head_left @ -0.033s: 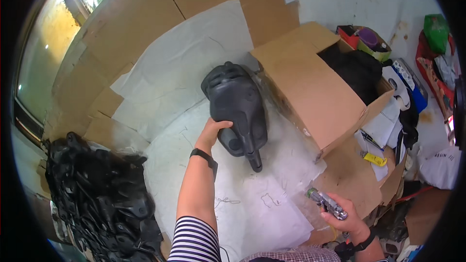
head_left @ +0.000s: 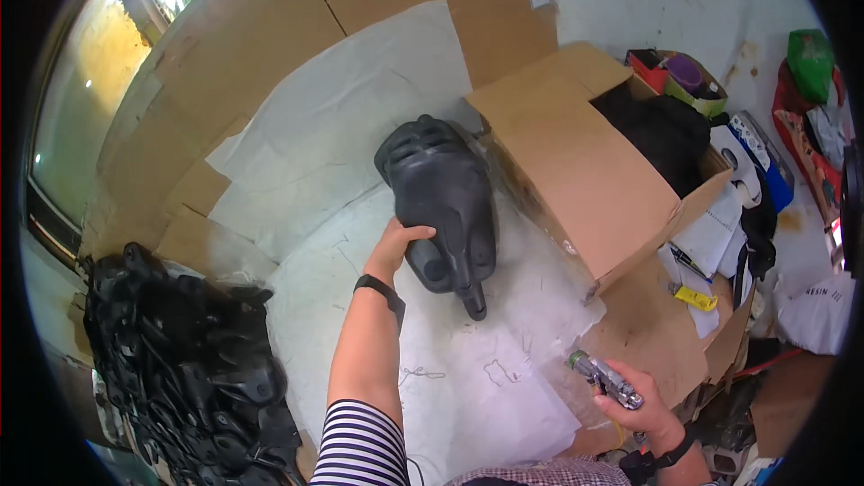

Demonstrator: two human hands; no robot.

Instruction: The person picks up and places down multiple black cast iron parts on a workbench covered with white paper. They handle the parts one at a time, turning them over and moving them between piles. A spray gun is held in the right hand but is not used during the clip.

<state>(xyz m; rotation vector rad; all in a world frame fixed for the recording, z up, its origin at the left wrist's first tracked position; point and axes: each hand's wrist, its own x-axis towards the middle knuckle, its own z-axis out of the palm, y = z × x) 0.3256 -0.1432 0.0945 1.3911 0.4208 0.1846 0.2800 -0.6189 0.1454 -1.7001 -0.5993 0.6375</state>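
A black moulded plastic part (head_left: 445, 189) with a bulging body and a narrow spout-like end stands tilted over the white sheet, its narrow end toward me. My left hand (head_left: 396, 243) grips its left side, thumb on top; the other fingers are hidden behind it. At the lower right, my right hand (head_left: 634, 400) is closed around a silver pistol-shaped spray gun (head_left: 607, 380) with a green ring near its tip. The gun's tip points up and left, apart from the black part. Part of its handle is hidden by my fingers.
A large heap of similar black parts (head_left: 193, 369) lies at the left. White sheets (head_left: 360, 81) cover the work surface and cardboard backing. On the right, an open cardboard box (head_left: 576, 180) holds black material. Beside it lie a yellow cutter (head_left: 695, 297), papers and a pen.
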